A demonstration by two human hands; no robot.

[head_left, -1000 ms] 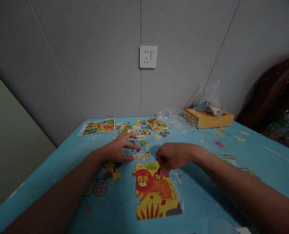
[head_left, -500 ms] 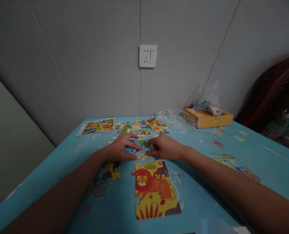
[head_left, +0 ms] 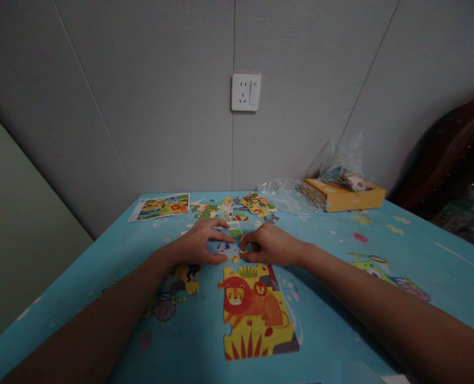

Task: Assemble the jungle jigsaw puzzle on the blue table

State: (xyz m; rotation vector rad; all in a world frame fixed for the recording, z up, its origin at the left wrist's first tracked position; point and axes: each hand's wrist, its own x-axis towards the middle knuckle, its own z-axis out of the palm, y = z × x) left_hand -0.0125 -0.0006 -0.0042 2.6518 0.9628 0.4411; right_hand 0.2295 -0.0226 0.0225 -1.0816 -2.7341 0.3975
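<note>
In front of me, an animal puzzle section (head_left: 225, 248) in blue and green lies flat between my hands. My left hand (head_left: 205, 242) is at its left side, thumb and fingers spread apart, with fingertips on or close to it. My right hand (head_left: 266, 244) is curled at the section's right edge, index finger and thumb pinching a puzzle piece (head_left: 242, 253) that the fingers mostly hide. Nearer to me lies a joined lion puzzle section (head_left: 256, 314) on a yellow ground. Beside my left forearm rests a yellow and black puzzle piece (head_left: 189, 280).
Loose puzzle pieces (head_left: 208, 209) and a small pile of pieces (head_left: 256, 202) lie at the back. A printed picture sheet (head_left: 160, 207) is at back left. Clear plastic wrap (head_left: 288, 194) and a yellow box (head_left: 352, 200) with a plastic bag (head_left: 346, 168) stand back right, by the wall.
The whole view has shifted slightly. Both hands stay at the blue puzzle section; my right fingertips have moved very little.
</note>
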